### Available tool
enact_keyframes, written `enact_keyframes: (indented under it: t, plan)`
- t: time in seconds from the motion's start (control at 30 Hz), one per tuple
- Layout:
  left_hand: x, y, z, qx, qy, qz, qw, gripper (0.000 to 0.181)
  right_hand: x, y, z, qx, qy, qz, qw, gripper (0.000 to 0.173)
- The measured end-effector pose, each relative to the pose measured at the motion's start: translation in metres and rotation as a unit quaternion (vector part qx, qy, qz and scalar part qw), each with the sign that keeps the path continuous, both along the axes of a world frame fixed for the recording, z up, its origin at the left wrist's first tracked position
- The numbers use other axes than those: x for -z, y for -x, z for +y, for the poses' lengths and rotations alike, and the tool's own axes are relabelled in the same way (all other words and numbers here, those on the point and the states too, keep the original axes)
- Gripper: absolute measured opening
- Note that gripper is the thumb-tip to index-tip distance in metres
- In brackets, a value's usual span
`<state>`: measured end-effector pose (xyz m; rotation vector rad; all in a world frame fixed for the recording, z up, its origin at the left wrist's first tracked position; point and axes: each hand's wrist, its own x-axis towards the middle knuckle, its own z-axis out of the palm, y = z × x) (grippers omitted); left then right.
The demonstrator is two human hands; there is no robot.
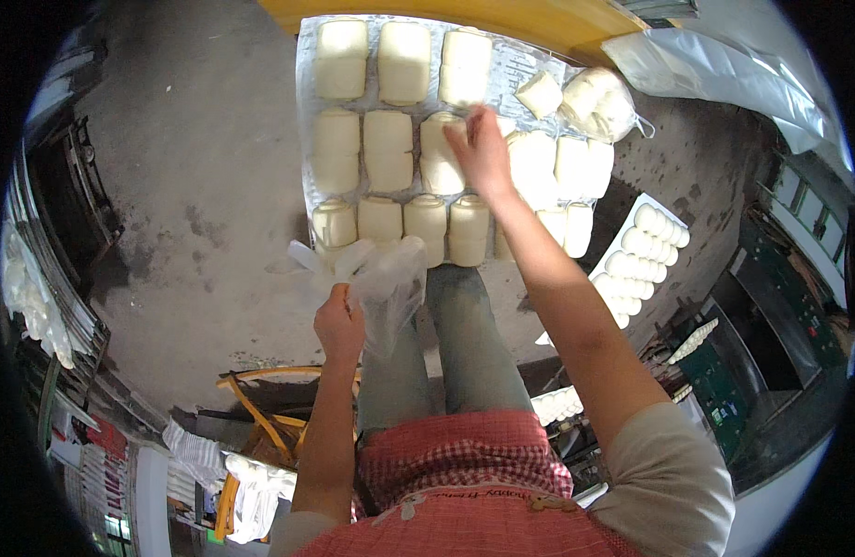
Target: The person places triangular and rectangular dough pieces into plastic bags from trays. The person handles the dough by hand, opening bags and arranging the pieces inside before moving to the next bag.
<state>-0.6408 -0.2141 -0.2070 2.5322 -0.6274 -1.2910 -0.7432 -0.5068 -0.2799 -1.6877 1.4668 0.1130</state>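
My left hand (338,320) grips a clear plastic bag (393,292), which hangs loose in front of the nearest row. Reaching over the middle of the tray, my right hand (484,150) is slightly blurred, its thumb apart from its fingers. Beneath and beside it are pale steamed buns (441,163), laid in rows on a sheet-lined tray (514,66). A lone bun (539,94) lies at the far right, against a tied clear bag of buns (598,104). My right forearm hides part of the front row.
A yellow board or table edge (455,21) runs behind the tray. Plastic sheeting (706,73) is at the upper right. Another tray of round white dough pieces (640,254) stands to the right. Yellow frame parts (260,414) and white cloths (253,498) are at lower left.
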Motion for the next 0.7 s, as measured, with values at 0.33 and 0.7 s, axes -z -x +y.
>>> enact_keyframes:
  t: [0.33, 0.7]
  plan:
    - [0.018, 0.013, -0.035, -0.054, 0.022, 0.128, 0.99, 0.024, 0.114, -0.009, -0.047, 0.075, 0.188, 0.076, 0.976, 0.095]
    - [0.0, -0.004, -0.044, -0.091, -0.001, 0.146, 0.985, 0.017, 0.062, 0.078, -0.143, 0.348, -0.287, -0.305, 0.839, 0.05]
